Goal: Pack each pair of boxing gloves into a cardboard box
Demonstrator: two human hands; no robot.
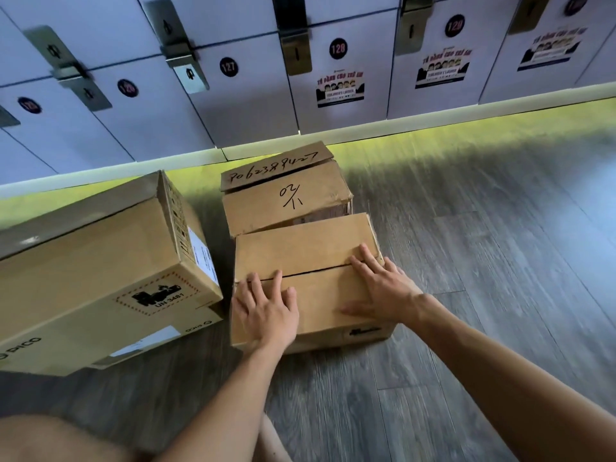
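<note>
near cardboard box (310, 248): plain brown, worn, top flaps folded shut with a dark seam across, on the wooden floor (483, 261) by the lockers (233, 105) | left hand (266, 311): flat, fingers straight, pressing near flap | right hand (383, 288): flat, fingers spread across seam | marked box (283, 201): behind, touching, handwritten numbers | printed box (100, 261): left, tilted
</note>
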